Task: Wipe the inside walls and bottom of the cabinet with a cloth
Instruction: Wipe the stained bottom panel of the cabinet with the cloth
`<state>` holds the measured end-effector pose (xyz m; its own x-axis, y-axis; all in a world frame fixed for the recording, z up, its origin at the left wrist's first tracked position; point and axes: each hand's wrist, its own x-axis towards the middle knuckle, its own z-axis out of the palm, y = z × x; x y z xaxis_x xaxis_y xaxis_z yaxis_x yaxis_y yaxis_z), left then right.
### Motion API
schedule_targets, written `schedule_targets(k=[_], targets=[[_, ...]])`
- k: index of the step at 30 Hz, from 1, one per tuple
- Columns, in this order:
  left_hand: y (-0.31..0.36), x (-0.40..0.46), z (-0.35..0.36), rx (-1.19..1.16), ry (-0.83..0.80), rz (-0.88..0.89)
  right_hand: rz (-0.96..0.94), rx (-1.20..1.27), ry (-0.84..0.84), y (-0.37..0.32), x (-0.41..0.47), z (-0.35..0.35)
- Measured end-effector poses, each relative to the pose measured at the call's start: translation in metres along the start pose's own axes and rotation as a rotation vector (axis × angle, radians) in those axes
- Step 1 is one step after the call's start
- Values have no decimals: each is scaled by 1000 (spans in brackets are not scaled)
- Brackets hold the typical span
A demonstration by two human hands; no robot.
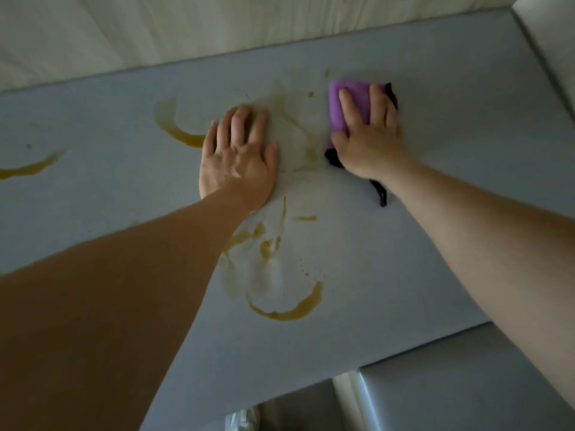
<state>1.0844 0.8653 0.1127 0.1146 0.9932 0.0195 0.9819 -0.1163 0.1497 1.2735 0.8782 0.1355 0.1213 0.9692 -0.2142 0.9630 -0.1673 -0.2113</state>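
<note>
While pressed flat under the right hand (371,141), purple cloth (350,107) with dark edging on the grey cabinet bottom (435,181), toward the back and right of the middle. Fingers of that hand straight and spread over the cloth, palm down on it; dark hem of the cloth sticking out below the wrist and beside the little finger. Left hand (239,157) flat on the bare panel just left of the cloth, fingers straight and close together, holding nothing, not touching the cloth. Both forearms bare, reaching in from the near edge.

Yellow-brown stains on the panel: a curved streak (179,132) just left of the left hand, another arc (31,168) far left at the frame edge, a ring-shaped arc (289,311) near the front, and a cluster of smears and drips (267,241) between that arc and the hands. Faint smeared haze (295,132) between the two hands.

Pale wood-grain back wall (155,32) along the top, meeting the grey panel in a straight seam. Light side wall (550,42) at the upper right corner. Grey surfaces below the front edge at lower right, too dim to tell what.
</note>
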Motion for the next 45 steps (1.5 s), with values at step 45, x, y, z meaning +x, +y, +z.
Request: schedule_targets(k=[45], targets=[[2, 33, -18, 53, -93, -90, -351, -32, 96, 28, 88, -23]])
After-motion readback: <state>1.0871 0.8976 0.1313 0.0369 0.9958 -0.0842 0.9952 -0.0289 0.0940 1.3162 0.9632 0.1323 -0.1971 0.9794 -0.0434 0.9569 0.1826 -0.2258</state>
